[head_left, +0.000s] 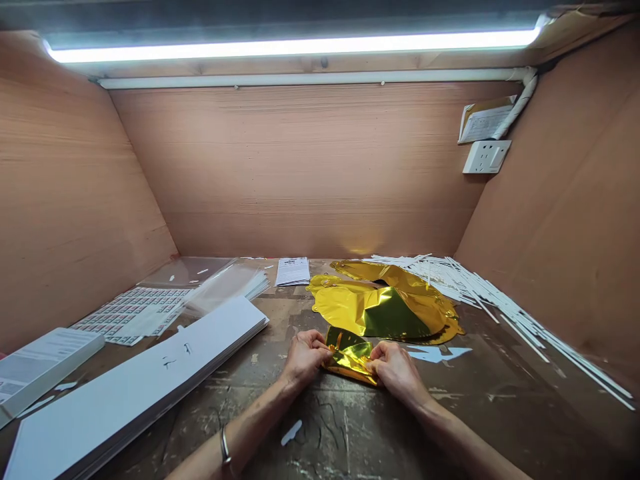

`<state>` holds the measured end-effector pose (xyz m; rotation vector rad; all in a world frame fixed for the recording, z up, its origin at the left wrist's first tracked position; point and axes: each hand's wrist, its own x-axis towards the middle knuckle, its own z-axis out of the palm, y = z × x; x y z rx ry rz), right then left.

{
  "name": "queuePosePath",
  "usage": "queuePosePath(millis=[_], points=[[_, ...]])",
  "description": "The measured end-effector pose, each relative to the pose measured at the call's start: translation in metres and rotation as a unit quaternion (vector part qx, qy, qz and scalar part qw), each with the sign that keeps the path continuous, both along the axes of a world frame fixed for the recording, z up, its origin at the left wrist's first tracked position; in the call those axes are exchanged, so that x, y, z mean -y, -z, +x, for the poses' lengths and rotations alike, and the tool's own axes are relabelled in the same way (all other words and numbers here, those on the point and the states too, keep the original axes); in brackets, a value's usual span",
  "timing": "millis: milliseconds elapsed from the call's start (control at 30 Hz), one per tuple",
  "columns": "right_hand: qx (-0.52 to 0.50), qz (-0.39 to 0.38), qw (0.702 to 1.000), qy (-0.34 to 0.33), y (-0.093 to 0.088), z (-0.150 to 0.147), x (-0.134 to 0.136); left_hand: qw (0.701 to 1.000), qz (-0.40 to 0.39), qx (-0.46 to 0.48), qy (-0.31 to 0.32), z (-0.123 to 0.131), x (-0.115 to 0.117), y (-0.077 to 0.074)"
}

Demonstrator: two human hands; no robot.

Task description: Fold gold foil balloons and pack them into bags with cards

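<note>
1. Your left hand [305, 357] pinches the left edge of a small folded gold foil piece [350, 359].
2. Your right hand [395, 367] grips its right edge.
3. The foil piece lies on the worn table [450, 413], just in front of a pile of gold foil balloons [385, 303].
4. White sticks [500, 300] lie to the right, white card strips [150, 380] to the left.

Both hands on a folded gold foil piece [350, 357] at the near middle of the worn tabletop [320, 427]. Left hand [305, 357] pinches its left edge; right hand [395, 370] pinches the lower right corner. Just beyond the fingertips: pile of flat gold foil balloons [385, 300]. Right of the fingers, white straws [500, 300] fanned out. Left of them, long white card stack [140, 387], sticker sheet [130, 310], clear bags [225, 283].
</note>
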<state>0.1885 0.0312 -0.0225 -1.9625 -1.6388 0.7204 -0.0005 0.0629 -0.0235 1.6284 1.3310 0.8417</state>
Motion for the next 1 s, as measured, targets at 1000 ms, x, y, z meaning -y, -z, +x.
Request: queuePosePath(millis=[1000], points=[[0.101, 0.176, 0.968, -0.149, -0.045, 0.007, 0.013, 0.744, 0.383, -0.502, 0.22, 0.017, 0.029, -0.025]])
